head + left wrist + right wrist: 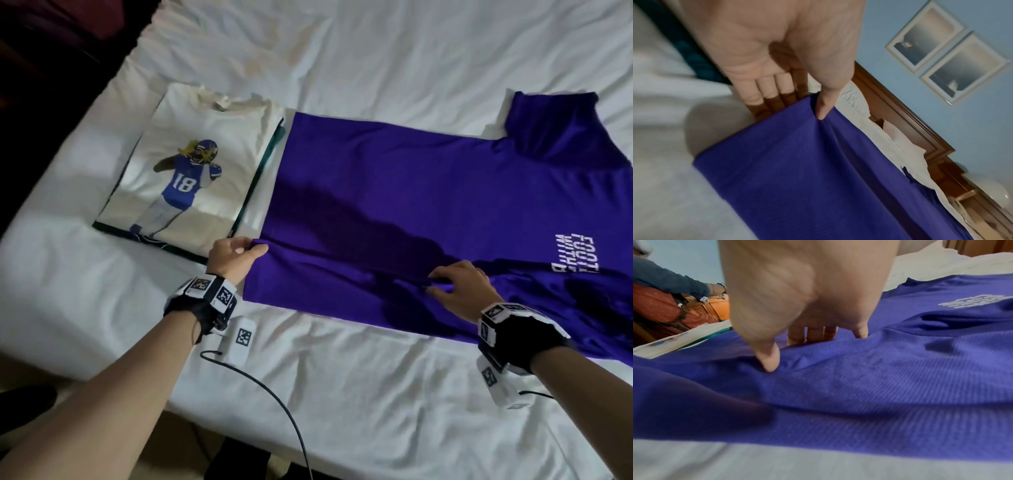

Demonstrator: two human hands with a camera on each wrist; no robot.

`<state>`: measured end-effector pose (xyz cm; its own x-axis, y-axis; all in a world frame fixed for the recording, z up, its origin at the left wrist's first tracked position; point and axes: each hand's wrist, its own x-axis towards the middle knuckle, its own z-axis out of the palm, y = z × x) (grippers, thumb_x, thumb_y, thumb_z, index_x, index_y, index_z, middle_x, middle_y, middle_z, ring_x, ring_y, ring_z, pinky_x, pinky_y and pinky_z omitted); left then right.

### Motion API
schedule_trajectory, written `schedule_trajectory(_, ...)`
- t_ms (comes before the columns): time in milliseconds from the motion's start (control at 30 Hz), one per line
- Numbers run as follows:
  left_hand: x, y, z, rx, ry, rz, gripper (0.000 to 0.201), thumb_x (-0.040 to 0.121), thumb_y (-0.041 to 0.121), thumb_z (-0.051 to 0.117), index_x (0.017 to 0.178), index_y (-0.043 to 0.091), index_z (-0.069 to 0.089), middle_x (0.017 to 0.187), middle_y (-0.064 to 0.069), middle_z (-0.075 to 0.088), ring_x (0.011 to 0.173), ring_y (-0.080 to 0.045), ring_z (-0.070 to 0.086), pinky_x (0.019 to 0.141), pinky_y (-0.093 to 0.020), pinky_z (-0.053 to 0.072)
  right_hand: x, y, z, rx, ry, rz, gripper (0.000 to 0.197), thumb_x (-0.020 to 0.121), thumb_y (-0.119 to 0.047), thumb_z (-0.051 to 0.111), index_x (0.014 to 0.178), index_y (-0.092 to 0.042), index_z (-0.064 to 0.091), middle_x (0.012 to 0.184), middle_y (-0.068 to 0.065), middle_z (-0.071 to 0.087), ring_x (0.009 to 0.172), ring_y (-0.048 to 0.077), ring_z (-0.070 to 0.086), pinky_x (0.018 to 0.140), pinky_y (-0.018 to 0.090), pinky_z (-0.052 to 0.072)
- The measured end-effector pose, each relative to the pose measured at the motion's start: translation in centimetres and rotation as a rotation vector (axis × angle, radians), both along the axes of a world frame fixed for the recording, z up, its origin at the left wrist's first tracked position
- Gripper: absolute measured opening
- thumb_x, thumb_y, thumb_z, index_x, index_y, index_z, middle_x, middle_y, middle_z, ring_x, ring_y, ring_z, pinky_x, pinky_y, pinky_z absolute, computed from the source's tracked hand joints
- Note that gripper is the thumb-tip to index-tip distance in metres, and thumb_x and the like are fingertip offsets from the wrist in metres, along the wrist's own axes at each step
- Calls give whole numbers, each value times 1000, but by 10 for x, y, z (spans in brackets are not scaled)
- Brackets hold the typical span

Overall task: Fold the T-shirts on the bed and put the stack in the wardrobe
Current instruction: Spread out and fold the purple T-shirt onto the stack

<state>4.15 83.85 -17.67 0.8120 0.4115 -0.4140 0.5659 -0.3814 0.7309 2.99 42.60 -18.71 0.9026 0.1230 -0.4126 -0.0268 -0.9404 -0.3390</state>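
the purple t-shirt lies spread flat on the bed, just right of a folded stack topped by a white t-shirt. the left hand pinches its hem edge; the right hand pinches a ridge of cloth mid-body. to fold well, lift both pinches together, keep the line between them taut and straight, and lay the near side over evenly.

Bed: white sheet lying creased, daylight falling in pale bands across its left edge. Headboard: brown wood, running behind white pillows. Wall: pale blue, carrying two white-framed pictures, hanging side by side. Floor: beige, showing below the bed's near edge.
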Motion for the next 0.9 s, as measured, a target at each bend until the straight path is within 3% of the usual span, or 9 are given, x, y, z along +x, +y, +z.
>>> schedule_trajectory(100, -6, -4, -10, 48, -90, -54, 19, 88, 16, 71, 82, -2, 70, 76, -17, 67, 72, -24, 57, 70, -31, 45, 4, -2, -1, 38, -43, -79, 22, 89, -20, 64, 109, -12, 67, 96, 19, 63, 101, 39, 58, 92, 43, 42)
schedule_trajectory(167, -6, -9, -11, 85, -133, -78, 24, 91, 17, 66, 83, -5, 66, 69, -21, 62, 66, -25, 51, 64, -33, 43, 5, -3, -3, 34, -62, -122, 21, 91, -20, 60, 110, -10, 64, 95, 23, 64, 94, 42, 60, 82, 43, 44)
schedule_trajectory(300, -1, -14, -14, 171, -158, -133, 32, 93, 22, 64, 74, -3, 58, 55, -7, 46, 57, -23, 41, 58, -31, 36, 2, -1, -8, 25, -103, -157, 23, 92, -20, 61, 110, -6, 65, 93, 29, 63, 92, 45, 59, 81, 46, 45)
schedule_trajectory(467, 12, -19, -7, 232, -202, -124, 21, 92, 21, 66, 86, 0, 68, 65, -15, 59, 65, -27, 51, 61, -30, 35, 4, -3, -16, 28, -136, -218, 21, 92, -20, 59, 108, -6, 64, 90, 28, 64, 90, 45, 59, 79, 45, 47)
schedule_trajectory(600, 14, -22, -8, 300, -130, -135, 22, 90, 21, 69, 93, -1, 71, 76, -16, 67, 71, -23, 54, 65, -28, 38, -5, -1, -25, 60, -194, -243, 19, 89, -18, 60, 103, -7, 65, 82, 25, 63, 87, 45, 58, 77, 48, 49)
schedule_trajectory(700, 12, -25, -3, 344, -100, -58, 23, 91, 23, 66, 102, 2, 69, 95, -16, 70, 88, -30, 63, 80, -33, 46, -11, 5, -22, 72, -320, -258, 31, 86, -24, 55, 111, -9, 62, 103, 20, 63, 97, 42, 53, 89, 52, 42)
schedule_trajectory(767, 5, -37, 2, 516, -197, -38, 32, 91, 27, 63, 117, 8, 62, 114, -12, 64, 108, -31, 57, 92, -39, 45, -20, 13, -16, 48, -468, -159, 47, 79, -30, 57, 123, -13, 56, 126, 13, 53, 115, 38, 47, 101, 58, 32)
schedule_trajectory(833, -11, -66, 4, 600, -416, -235, 42, 92, 32, 58, 127, 8, 56, 128, -12, 56, 120, -32, 50, 100, -47, 42, -36, 26, -14, 68, -532, -36, 54, 81, -32, 54, 132, -14, 51, 144, 10, 43, 135, 33, 36, 108, 60, 22)
schedule_trajectory(900, -38, -98, -12, 603, -394, -626, 53, 96, 45, 44, 140, 16, 48, 148, -10, 43, 139, -29, 36, 111, -51, 30, -57, 41, -19, 101, -494, 90, 58, 86, -37, 46, 139, -14, 46, 154, 6, 34, 144, 26, 26, 112, 58, 19)
